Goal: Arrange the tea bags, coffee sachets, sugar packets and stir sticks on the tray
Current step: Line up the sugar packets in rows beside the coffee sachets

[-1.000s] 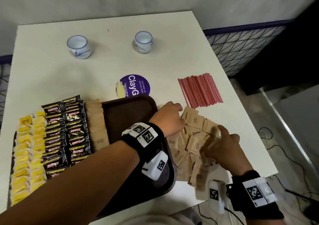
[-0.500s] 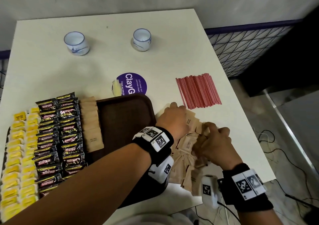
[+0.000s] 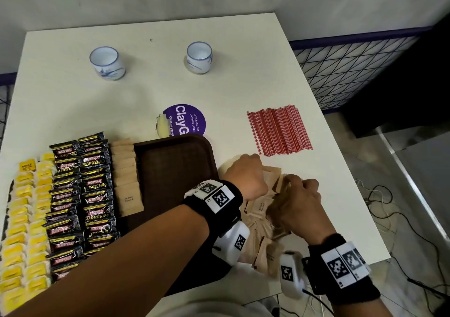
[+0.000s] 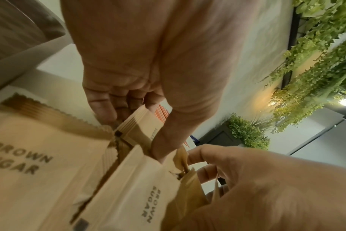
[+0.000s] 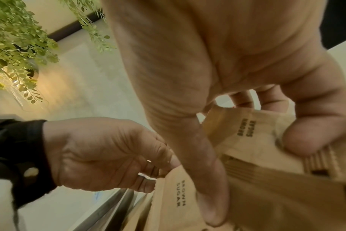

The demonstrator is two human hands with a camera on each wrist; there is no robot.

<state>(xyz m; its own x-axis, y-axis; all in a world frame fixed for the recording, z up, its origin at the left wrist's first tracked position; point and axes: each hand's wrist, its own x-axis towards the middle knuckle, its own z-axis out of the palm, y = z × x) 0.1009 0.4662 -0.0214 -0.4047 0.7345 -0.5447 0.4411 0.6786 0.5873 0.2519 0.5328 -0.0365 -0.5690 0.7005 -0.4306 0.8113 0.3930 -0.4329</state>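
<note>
Nearest, right hand (image 3: 295, 202) and left hand (image 3: 246, 176) both down in the loose pile of sugar packets (image 3: 259, 221) on the bench (image 3: 243, 78), just right of the tray (image 3: 175, 166). Right fingers (image 5: 298, 140) curled, thumb and fingertips pinching a brown packet (image 5: 253, 134) from the heap. Left fingers (image 4: 103, 106) curled too, thumb closing on a small upright stack of packets (image 4: 140, 125). Hands close together, nearly touching over the pile. On the tray's left part, rows already laid: yellow tea bags (image 3: 22, 231) outermost, black coffee sachets (image 3: 80, 195) next, then one column of sugar packets (image 3: 125, 175) beside the bare brown middle. Further back, red stir sticks (image 3: 280, 130) lying in a flat bundle on the bench, apart from the tray and just beyond the pile. Purple round sticker (image 3: 187, 121) behind the tray's far rim. Farthest, two white cups (image 3: 107, 62) standing upright, well apart.
</note>
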